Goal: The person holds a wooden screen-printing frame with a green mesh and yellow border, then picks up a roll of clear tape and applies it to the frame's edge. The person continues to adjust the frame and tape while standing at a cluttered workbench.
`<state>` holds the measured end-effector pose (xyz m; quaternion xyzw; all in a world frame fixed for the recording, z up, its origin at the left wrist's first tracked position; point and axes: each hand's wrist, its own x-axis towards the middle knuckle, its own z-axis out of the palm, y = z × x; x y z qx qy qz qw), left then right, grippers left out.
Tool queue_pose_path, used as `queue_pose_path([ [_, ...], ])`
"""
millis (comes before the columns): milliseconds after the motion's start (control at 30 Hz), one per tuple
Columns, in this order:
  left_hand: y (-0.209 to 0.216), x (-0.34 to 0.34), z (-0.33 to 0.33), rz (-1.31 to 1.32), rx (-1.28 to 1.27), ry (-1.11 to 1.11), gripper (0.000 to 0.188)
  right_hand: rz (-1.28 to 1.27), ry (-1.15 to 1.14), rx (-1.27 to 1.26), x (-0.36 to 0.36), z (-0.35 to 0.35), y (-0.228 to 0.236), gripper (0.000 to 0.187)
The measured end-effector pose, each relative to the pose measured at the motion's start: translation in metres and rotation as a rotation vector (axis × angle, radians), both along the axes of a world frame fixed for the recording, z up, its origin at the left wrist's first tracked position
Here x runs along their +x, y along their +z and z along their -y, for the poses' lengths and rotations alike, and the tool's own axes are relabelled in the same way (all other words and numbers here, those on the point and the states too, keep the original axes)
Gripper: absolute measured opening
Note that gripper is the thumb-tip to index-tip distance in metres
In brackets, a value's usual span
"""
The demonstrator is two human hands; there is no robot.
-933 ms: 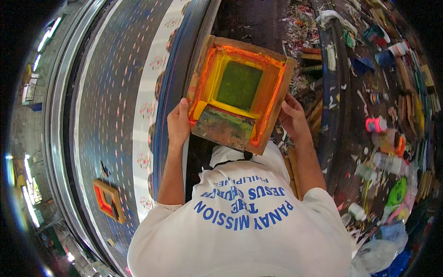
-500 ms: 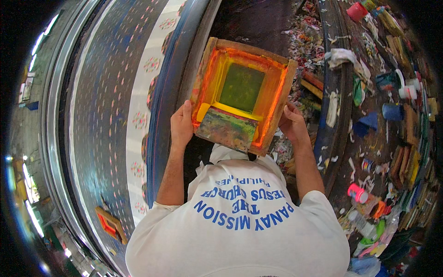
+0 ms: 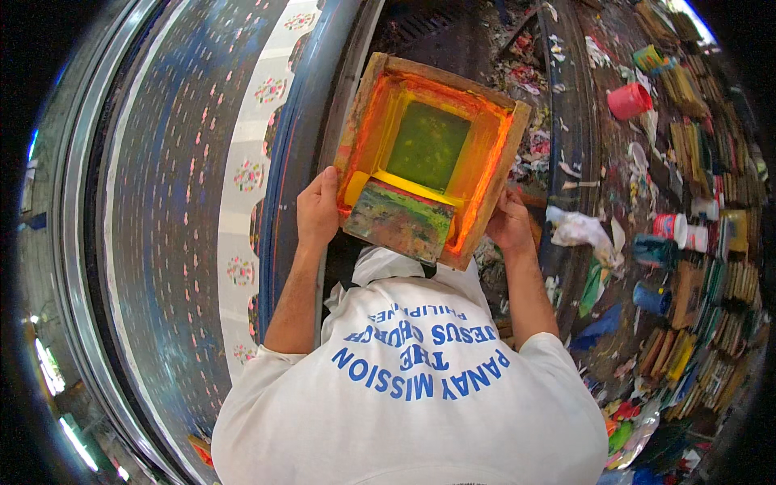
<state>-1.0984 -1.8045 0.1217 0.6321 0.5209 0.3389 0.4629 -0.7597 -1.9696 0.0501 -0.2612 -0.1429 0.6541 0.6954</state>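
A wooden screen-printing frame (image 3: 446,78) is held up in front of my body, slightly tilted. Orange and yellow ink coats its inner sides, and a dark green mesh panel (image 3: 431,145) shows in the middle. Across the frame's near end rests a paint-stained squeegee board (image 3: 400,220), with yellow ink along its far edge. My left hand (image 3: 318,212) grips the left rail, thumb on top. On the opposite rail, my right hand (image 3: 512,222) is closed, its fingers partly hidden beneath the frame.
To the left runs a long printing table (image 3: 174,202) with a white fabric strip (image 3: 234,210) bearing flower prints. The cluttered right side holds a red bucket (image 3: 629,102), a blue container (image 3: 651,298), a white rag (image 3: 584,230) and stacked wooden frames (image 3: 711,283). Scraps litter the floor.
I have moved forward along the table: the clutter at right and a small frame on the table slide toward the lower edge. Both hands keep their hold on the screen-printing frame.
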Motion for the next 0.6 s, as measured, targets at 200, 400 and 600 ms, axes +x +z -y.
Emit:
queue_pose_path([
  [200, 0.016, 0.048, -0.053, 0.021, 0.005, 0.121, 0.055, 0.039, 0.058, 0.193, 0.064, -0.110, 0.006, 0.056],
  [400, 0.007, 0.101, -0.089, 0.000, 0.051, 0.225, 0.056, -0.299, 0.055, 0.230, 0.130, -0.217, 0.012, 0.048],
  [600, -0.012, 0.150, -0.098, 0.084, -0.001, 0.399, 0.058, -0.375, 0.318, 0.141, 0.167, -0.262, 0.001, 0.055],
])
